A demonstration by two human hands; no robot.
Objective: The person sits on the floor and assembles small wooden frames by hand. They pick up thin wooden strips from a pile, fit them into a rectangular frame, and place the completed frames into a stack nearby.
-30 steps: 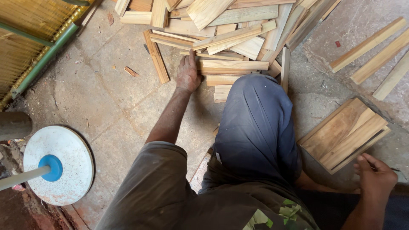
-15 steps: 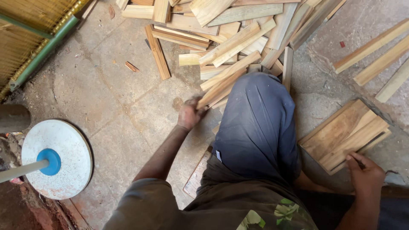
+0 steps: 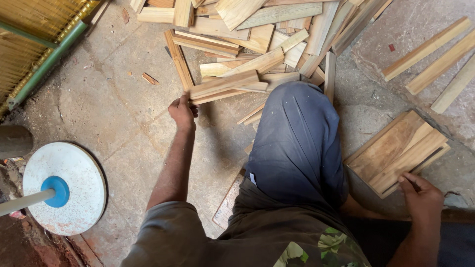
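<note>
Two or three long wood strips [image 3: 225,86] are held at one end by the left hand [image 3: 182,111], fingers closed around them, at about 11 o'clock from the bent knee [image 3: 297,128]. The far ends hang out over the loose pile of strips [image 3: 257,29], so they could be tipped down or slipped apart, because only one end is gripped. The right hand [image 3: 420,198] is pressed on the neat stack of boards [image 3: 396,153] at 4 o'clock; whether its fingers grip cannot be told
</note>
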